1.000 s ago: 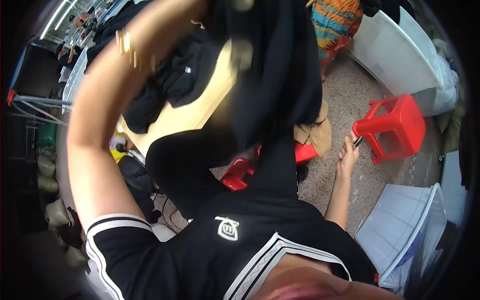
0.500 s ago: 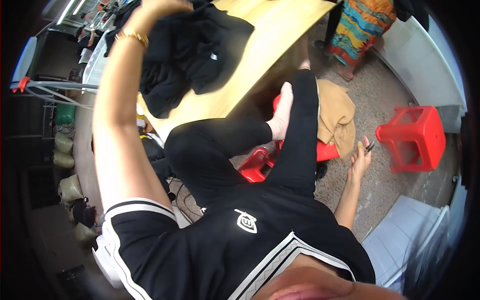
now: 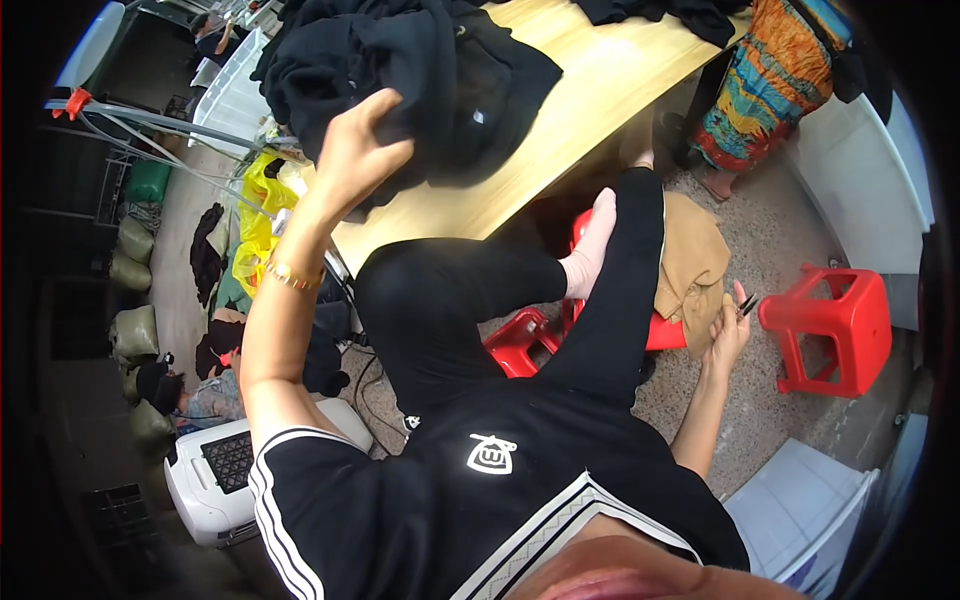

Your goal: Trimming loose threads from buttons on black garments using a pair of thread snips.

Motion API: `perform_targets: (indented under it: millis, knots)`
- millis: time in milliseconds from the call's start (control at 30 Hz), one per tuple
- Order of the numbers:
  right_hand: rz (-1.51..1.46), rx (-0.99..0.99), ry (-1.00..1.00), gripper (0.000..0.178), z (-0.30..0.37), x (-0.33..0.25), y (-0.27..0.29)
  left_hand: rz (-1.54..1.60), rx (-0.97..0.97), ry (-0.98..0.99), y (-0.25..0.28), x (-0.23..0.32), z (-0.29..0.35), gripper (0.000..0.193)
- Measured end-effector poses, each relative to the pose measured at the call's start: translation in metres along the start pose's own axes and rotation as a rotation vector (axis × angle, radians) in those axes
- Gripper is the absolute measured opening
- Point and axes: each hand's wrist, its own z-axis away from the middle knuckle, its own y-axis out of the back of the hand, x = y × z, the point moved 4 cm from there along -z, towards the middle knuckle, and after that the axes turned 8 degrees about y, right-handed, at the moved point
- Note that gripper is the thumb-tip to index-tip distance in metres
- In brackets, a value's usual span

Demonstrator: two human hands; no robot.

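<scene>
My left hand [image 3: 355,150] is at the near side of a heap of black garments [image 3: 390,60] on a pale wooden table [image 3: 580,70]. Thumb and fingers are spread, and I see nothing gripped between them. Low at the right, beside my leg, my right hand [image 3: 725,345] is closed around small dark-bladed thread snips [image 3: 747,305], tips pointing up. A tan garment [image 3: 693,262] lies next to that hand, draped over a red stool [image 3: 665,333].
Another red stool [image 3: 840,330] stands to the right. A person in a patterned skirt [image 3: 770,90] is at the table's far right. Yellow bags [image 3: 258,210], a white box-shaped machine [image 3: 210,490] and another person [image 3: 210,400] are at left. More black cloth [image 3: 700,18] lies at the table's far end.
My left hand has drawn back from the far part of the black heap to its near side. The view has shifted somewhat. The right hand keeps the snips in nearly the same place.
</scene>
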Motion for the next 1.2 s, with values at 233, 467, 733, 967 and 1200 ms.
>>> perform_targets:
  millis: [233,467,733,967,1200]
  knots:
    - [0.002,-0.123,0.083,0.042,0.005,-0.023,-0.038,0.105,-0.179,-0.294,0.009,0.076,0.059,0.029]
    - [-0.127,-0.45,0.037,0.046,0.033,-0.036,-0.127,0.143,-0.498,-0.392,-0.05,0.101,0.087,0.022]
    - [0.05,-0.632,0.141,0.042,0.069,-0.05,-0.184,-0.212,0.307,-0.152,-0.012,-0.003,-0.002,0.039]
    - [0.144,-0.549,0.039,0.039,0.068,-0.032,-0.145,0.699,0.439,0.437,0.016,-0.134,-0.05,0.078]
    - [0.075,-0.502,0.094,0.043,0.062,-0.062,-0.151,1.712,0.201,-0.155,0.099,-0.029,-0.022,0.026]
